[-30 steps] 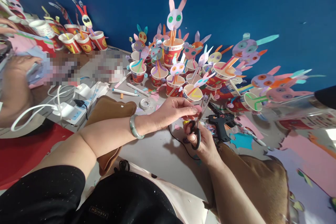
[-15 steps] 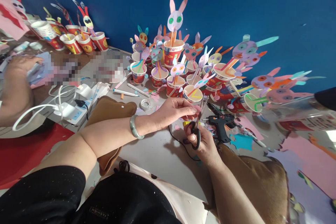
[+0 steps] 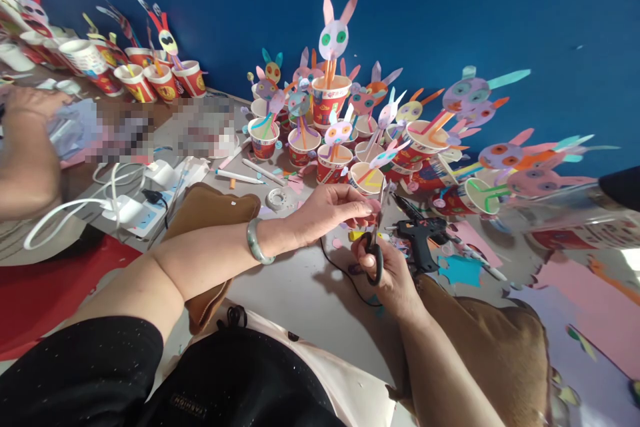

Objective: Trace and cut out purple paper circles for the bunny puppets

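Lowest in the frame a black garment (image 3: pixel 240 380) fills the near edge, with both forearms reaching up from it over the grey worktop (image 3: pixel 295 287). The right hand (image 3: pixel 387 273) sits just right of centre, its thumb and fingers threaded through the black handles of a pair of scissors (image 3: pixel 376 240), whose blades point up and away. The left hand (image 3: pixel 327 210), a pale green bangle (image 3: pixel 255 241) on its wrist, comes in from the left; its fingers are pinched narrow on a small pink paper piece (image 3: pixel 374 205) held right at the blades.

A brown pad (image 3: pixel 207 213) lies under the left forearm. A black cord (image 3: pixel 345 273) curls on the worktop below the hands. Just right of the scissors lies a black glue gun (image 3: pixel 420 237), with a blue paper cut-out (image 3: pixel 460 268) beside it and pink sheets (image 3: pixel 590 300) towards the lower right.

At centre left, white cables and a power strip (image 3: pixel 135 210) sit near the worktop's edge. Beyond the left hand lie a tape roll (image 3: pixel 276 198) and white pens (image 3: pixel 239 176).

Further up, a dense cluster of red paper cups (image 3: pixel 330 167) holding paper rabbit figures (image 3: pixel 334 33) stands close behind the hands, against the blue wall (image 3: pixel 450 7). In the upper left, another person's arm (image 3: pixel 25 153) rests by more cups (image 3: pixel 145 80).
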`<action>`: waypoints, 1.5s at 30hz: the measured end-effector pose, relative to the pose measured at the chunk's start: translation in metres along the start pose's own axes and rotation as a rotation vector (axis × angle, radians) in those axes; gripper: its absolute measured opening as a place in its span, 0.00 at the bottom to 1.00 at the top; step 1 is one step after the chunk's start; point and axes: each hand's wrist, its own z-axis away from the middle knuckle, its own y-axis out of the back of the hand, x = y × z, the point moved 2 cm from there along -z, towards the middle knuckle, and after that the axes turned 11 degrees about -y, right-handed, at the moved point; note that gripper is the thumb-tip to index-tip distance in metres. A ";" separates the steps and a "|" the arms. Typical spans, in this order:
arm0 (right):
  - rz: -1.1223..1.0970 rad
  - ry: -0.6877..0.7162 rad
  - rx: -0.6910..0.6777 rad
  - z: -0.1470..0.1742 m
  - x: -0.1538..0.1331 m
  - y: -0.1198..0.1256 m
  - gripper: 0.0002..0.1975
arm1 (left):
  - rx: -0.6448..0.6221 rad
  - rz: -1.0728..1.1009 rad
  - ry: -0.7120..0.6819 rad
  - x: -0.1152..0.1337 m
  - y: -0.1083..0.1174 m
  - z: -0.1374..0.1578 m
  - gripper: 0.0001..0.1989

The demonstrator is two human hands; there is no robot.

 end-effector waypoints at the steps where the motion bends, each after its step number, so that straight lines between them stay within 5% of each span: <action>1: 0.003 0.002 0.002 0.000 0.000 0.000 0.32 | 0.000 -0.002 -0.003 0.000 0.000 0.000 0.13; 45: 0.059 0.004 0.018 0.005 -0.001 0.003 0.32 | 0.037 -0.065 -0.130 0.005 0.004 -0.004 0.14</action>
